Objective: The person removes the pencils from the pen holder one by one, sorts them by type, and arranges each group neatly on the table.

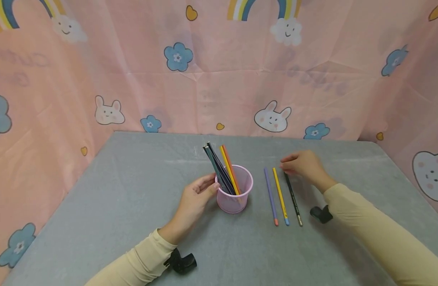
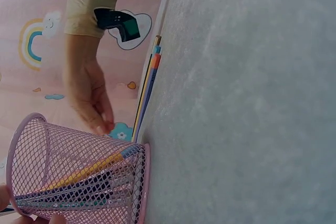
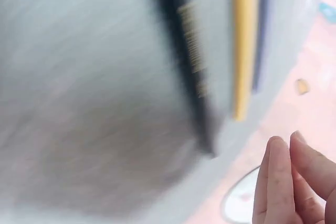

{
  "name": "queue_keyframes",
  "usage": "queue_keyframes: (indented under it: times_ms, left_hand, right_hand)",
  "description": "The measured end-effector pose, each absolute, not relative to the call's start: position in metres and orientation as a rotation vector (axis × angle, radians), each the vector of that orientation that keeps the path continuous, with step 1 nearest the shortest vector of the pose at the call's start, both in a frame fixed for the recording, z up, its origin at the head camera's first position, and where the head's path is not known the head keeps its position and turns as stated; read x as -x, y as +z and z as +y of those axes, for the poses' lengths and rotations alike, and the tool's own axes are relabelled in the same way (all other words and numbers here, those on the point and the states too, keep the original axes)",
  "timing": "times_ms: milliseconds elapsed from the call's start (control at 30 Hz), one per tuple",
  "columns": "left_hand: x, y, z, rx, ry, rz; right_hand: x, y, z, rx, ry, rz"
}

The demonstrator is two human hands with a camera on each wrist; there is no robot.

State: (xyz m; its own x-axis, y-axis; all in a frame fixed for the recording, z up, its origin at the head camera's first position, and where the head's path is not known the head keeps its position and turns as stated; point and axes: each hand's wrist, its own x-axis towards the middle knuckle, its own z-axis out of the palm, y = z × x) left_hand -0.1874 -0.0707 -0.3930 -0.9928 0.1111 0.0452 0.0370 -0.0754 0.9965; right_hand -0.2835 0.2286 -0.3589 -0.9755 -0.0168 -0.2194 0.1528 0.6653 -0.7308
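My left hand (image 1: 190, 204) pinches the rim of a pink mesh pencil cup (image 1: 231, 204) between thumb and fingers. The cup stands upright on the table. Several dark pencils (image 1: 219, 169) lean inside it, along with a yellow pencil (image 1: 227, 163) and an orange pencil (image 1: 231, 165). To its right lie three pencils side by side: a purple one (image 1: 270, 194), a yellow one (image 1: 281, 194) and a black one (image 1: 293, 198). Over the far end of the black pencil is my right hand (image 1: 306, 167), its fingers fairly straight, thumb near the fingertips (image 3: 280, 150), nothing between them.
A grey cloth-like surface (image 1: 133, 178) covers the table. Behind it hangs a pink backdrop (image 1: 219, 87) printed with rabbits, flowers and rainbows. Black wrist devices (image 1: 183, 263) sit at both sleeves, low over the table.
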Motion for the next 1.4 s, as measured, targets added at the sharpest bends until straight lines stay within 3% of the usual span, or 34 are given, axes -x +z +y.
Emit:
queue_keyframes:
  times_ms: [367, 733, 1400]
  left_hand:
    - [0.187, -0.391, -0.07, -0.163, 2.265, 2.091]
    - [0.187, -0.394, -0.07, -0.17, 2.256, 2.107]
    - [0.187, -0.392, -0.07, -0.153, 2.233, 2.137]
  right_hand:
    - [0.274, -0.331, 0.183, 0.088, -1.495, 2.496]
    - [0.277, -0.327, 0.159, 0.159, -1.618, 2.372]
    - [0.277, -0.318, 0.13, 0.25, -1.52, 2.389]
